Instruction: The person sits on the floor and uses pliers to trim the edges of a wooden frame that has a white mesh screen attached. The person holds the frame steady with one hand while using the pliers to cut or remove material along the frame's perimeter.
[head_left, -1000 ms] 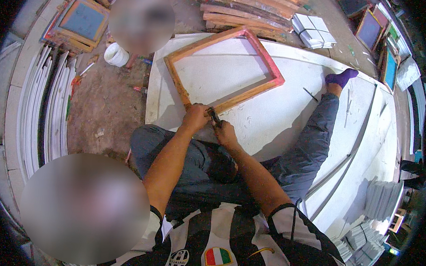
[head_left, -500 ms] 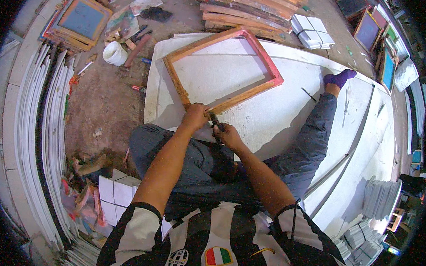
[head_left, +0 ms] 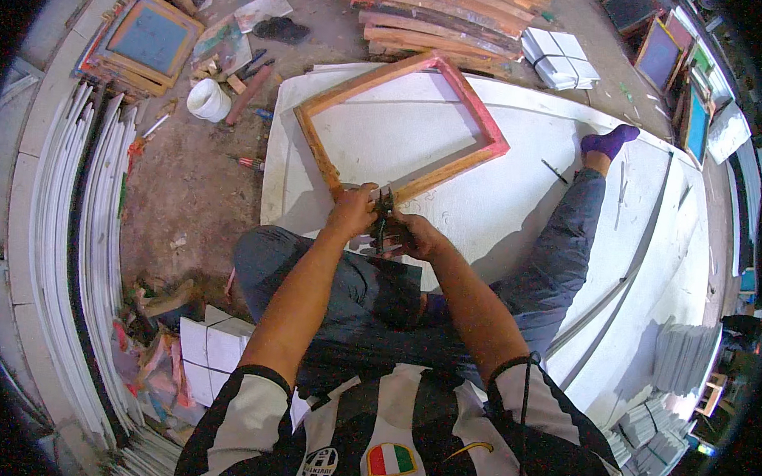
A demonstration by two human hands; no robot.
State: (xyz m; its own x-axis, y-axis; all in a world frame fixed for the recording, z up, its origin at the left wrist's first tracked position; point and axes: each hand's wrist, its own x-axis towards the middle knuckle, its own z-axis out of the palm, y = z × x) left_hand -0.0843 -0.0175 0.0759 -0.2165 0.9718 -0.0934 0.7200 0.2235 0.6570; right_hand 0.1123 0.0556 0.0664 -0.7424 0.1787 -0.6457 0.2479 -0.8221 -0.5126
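Note:
A wooden frame (head_left: pixel 366 83), open in the middle and stained red along its right side, lies tilted on a white sheet (head_left: pixel 484 217) in front of me. My left hand (head_left: pixel 354 209) is closed around the frame's near corner. Close beside it, my right hand (head_left: pixel 419 238) grips dark pliers (head_left: pixel 384 217), whose jaws point away from me at that same corner. Whether the jaws touch the wood, I cannot tell. Small dark shavings or bits lie on the sheet near the right hand.
A white bucket (head_left: pixel 208 100) and a red-handled screwdriver (head_left: pixel 250 162) are on the floor to the left. Stacked wooden bars (head_left: pixel 441 19) and a tied white bundle (head_left: pixel 559 59) lie beyond. Long dark strips (head_left: pixel 603 303) cross the sheet at right. My outstretched leg (head_left: pixel 559 246) borders the work.
The pliers have turned more upright, and their handles show more plainly. My right hand has shifted slightly right and opened its grip somewhat. The frame has hardly moved.

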